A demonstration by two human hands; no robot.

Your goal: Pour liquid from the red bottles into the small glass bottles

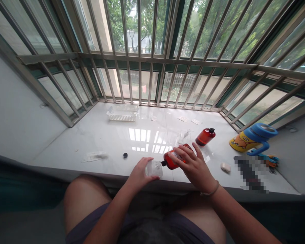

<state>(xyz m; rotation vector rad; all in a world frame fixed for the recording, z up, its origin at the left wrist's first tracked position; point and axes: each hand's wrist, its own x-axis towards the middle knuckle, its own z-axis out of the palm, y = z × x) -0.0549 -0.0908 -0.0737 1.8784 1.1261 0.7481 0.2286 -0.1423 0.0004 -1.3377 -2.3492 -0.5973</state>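
My left hand (pixel 141 173) is closed around a small clear container (pixel 154 168) near the ledge's front edge. In my right hand (pixel 193 166) is a red bottle (pixel 169 162) with a black neck, tilted so that its mouth points left at the container's opening. Whether liquid is flowing out, I cannot tell. Left of my hands a small black cap (pixel 125 155) lies on the white ledge (pixel 112 142). A second red bottle (pixel 204 137), with its black cap on, lies tilted behind my right hand. Beside it is a clear plastic piece (pixel 184 136).
A white perforated basket (pixel 123 113) stands by the barred window. Clear plastic wrapping (pixel 96 156) lies at left. On the right are a blue-and-yellow mug (pixel 252 139), a small pale lump (pixel 225 167), a blurred-out dark item (pixel 251 174) and colourful keys (pixel 268 159).
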